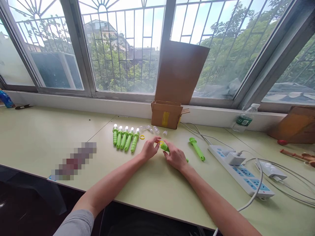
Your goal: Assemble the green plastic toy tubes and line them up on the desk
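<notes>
Five capped green tubes (124, 139) lie on the counter (152, 191); the left hand (149, 148) pinches a yellow ring (161, 143) in its grip, by the end of a ridged tube (164, 147) that the right hand (176, 155) clasps; a lone tube (197, 150) lies farther right.

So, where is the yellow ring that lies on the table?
In the head view, that yellow ring lies left of centre, just right of the five green tubes.
</notes>
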`<state>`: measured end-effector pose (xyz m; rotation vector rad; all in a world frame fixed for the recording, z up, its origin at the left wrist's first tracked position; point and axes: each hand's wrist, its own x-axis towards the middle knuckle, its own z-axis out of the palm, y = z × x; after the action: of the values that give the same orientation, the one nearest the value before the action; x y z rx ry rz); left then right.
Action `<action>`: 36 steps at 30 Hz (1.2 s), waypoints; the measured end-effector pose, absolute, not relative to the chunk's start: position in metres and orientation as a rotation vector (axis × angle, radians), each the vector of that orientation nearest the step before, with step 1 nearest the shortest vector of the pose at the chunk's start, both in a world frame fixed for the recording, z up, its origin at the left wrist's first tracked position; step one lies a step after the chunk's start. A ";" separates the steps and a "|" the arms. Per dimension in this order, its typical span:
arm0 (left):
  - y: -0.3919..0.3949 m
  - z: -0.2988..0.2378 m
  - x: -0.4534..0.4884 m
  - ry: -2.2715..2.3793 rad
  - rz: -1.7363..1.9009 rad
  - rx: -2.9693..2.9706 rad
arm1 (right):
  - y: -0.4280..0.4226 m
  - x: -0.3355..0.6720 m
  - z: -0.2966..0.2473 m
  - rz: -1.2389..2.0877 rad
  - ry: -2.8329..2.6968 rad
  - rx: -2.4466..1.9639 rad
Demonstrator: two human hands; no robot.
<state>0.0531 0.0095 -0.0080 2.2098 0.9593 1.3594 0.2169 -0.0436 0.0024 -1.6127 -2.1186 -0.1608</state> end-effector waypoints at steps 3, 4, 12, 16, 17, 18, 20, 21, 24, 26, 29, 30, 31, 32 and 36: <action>0.006 -0.006 0.054 0.897 1.336 2.236 | -0.044 0.217 0.002 -0.180 -2.131 -1.617; 0.005 -0.005 0.054 0.880 1.331 2.243 | -0.044 0.217 0.002 -0.185 -2.134 -1.614; -0.001 -0.002 0.055 0.835 1.344 2.309 | -0.044 0.217 0.003 -0.167 -2.135 -1.572; -0.002 0.000 0.055 0.839 1.350 2.343 | -0.043 0.217 0.002 -0.158 -2.131 -1.588; -0.003 0.000 0.055 0.841 1.347 2.353 | -0.043 0.217 0.001 -0.156 -2.129 -1.594; -0.003 0.001 0.055 0.843 1.343 2.364 | -0.043 0.217 0.001 -0.154 -2.129 -1.598; -0.004 0.001 0.055 0.846 1.339 2.382 | -0.042 0.217 0.001 -0.149 -2.132 -1.607; -0.004 0.002 0.055 0.848 1.337 2.389 | -0.042 0.217 0.000 -0.148 -2.134 -1.611; -0.004 0.002 0.055 0.846 1.322 2.412 | -0.041 0.217 -0.001 -0.153 -2.136 -1.619; -0.003 0.002 0.055 0.838 1.311 2.424 | -0.040 0.218 -0.001 -0.160 -2.138 -1.618; -0.002 0.003 0.055 0.824 1.318 2.427 | -0.040 0.219 -0.002 -0.164 -2.140 -1.616; -0.001 0.003 0.055 0.819 1.325 2.427 | -0.039 0.219 -0.002 -0.166 -2.139 -1.614; -0.001 0.004 0.055 0.813 1.333 2.427 | -0.039 0.219 -0.002 -0.168 -2.136 -1.610; -0.001 0.004 0.055 0.806 1.340 2.425 | -0.039 0.219 -0.002 -0.171 -2.130 -1.604; -0.001 0.005 0.056 0.773 1.373 2.414 | -0.040 0.220 -0.001 -0.189 -2.086 -1.563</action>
<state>0.0564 -0.0013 0.0051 2.4141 0.7729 1.3727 0.2199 -0.0404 -0.0015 -1.5630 -2.0861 -0.1887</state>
